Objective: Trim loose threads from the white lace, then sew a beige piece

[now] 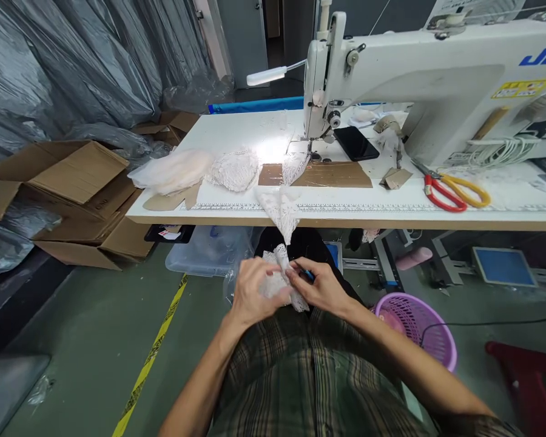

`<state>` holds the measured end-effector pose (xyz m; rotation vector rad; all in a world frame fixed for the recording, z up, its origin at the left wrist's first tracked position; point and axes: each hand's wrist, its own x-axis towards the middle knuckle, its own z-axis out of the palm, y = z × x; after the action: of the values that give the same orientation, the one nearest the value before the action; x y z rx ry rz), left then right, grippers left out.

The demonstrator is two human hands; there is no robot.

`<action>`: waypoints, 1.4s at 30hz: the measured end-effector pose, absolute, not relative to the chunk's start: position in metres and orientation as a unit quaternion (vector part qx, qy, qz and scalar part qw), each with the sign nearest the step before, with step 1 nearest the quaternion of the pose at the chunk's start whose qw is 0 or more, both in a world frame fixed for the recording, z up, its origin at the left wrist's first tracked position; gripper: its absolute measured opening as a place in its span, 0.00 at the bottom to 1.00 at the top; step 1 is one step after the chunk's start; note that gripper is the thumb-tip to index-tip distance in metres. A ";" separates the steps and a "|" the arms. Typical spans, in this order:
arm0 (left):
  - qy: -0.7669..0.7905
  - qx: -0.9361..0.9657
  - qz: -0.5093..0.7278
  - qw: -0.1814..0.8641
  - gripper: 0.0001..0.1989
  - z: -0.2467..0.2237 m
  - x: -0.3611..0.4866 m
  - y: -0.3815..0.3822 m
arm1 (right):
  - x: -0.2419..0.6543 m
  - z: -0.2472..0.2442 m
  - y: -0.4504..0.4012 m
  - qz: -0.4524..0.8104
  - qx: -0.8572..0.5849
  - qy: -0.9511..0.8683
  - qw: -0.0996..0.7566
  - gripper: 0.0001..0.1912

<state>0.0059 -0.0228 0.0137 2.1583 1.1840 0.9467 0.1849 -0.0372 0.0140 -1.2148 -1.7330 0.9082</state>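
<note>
In front of my lap, a piece of white lace fabric (281, 258) is bunched between both hands. My left hand (255, 290) curls around its left side, thumb and fingers bent on the cloth. My right hand (316, 284) pinches its right side. A small blue item (308, 275) shows at the right palm, mostly hidden by the fingers. From the sewing machine's needle area (310, 149), a strip of white lace (279, 209) runs over the table's front edge and hangs down to a point just above the hands.
The white sewing machine (391, 67) stands on the white table (236, 212). Red-and-yellow scissors (455, 189), a black phone (355, 144) and white lace pieces (236, 170) lie there. Cardboard boxes (82, 176) are at left; a purple basket (441, 346) stands at lower right.
</note>
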 end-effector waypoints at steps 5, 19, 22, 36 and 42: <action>0.339 0.623 0.356 0.609 0.29 0.016 0.003 -0.005 | 0.184 0.020 -0.054 0.426 -0.382 -0.725 0.383 0.11; 0.457 0.514 0.348 0.637 0.15 0.014 -0.001 -0.026 | 0.192 0.003 -0.026 0.440 -0.444 -0.724 0.293 0.24; 0.459 0.520 0.348 0.631 0.14 0.012 -0.002 -0.026 | 0.184 0.003 -0.020 0.428 -0.432 -0.739 0.290 0.23; 0.461 0.518 0.375 0.615 0.12 0.008 -0.001 -0.023 | 0.181 0.001 -0.020 0.431 -0.436 -0.733 0.295 0.22; 0.460 0.516 0.377 0.616 0.12 0.006 -0.004 -0.022 | 0.177 0.002 -0.016 0.414 -0.457 -0.726 0.305 0.23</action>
<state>-0.0042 -0.0224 0.0060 1.1893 1.0582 0.8687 0.1767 -0.0156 0.0019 -1.2097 -1.9216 1.0953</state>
